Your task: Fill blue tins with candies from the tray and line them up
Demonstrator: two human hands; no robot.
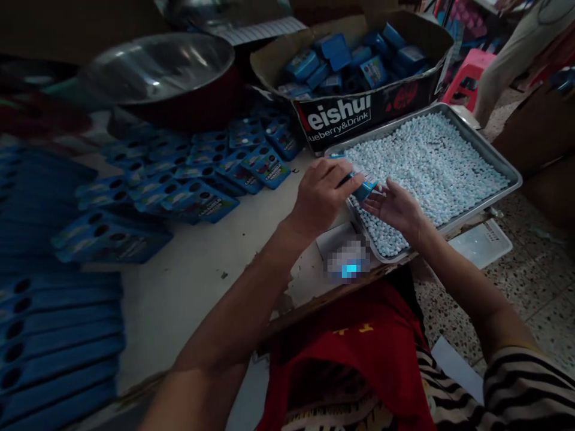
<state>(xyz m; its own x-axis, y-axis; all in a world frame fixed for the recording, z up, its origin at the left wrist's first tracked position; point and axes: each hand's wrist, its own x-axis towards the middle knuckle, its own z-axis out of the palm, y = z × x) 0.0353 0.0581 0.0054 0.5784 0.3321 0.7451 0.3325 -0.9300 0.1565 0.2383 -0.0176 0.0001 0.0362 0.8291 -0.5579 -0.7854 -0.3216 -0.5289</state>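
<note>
My left hand (pixel 321 194) is wrapped round a small blue box (pixel 365 190) and tilts it, with one end toward my right hand. Palm up, my right hand (pixel 398 206) has its fingers apart beside that end. Something small and white shows near its fingertips; whether any pellets lie in the palm I cannot tell. Both hands are over the near left part of a metal tray (pixel 476 215). Pale blue and white pellets (pixel 431 155) cover the tray's bottom.
Flat blue boxes (pixel 202 200) with round holes stand in rows on the white table (pixel 193 263). More blue boxes (pixel 63 335) are stacked at the left. Behind are a steel bowl (pixel 166 66) and a carton (pixel 335 117) of blue boxes. A pink stool (pixel 471 75) and a person's leg (pixel 505 57) are at the far right.
</note>
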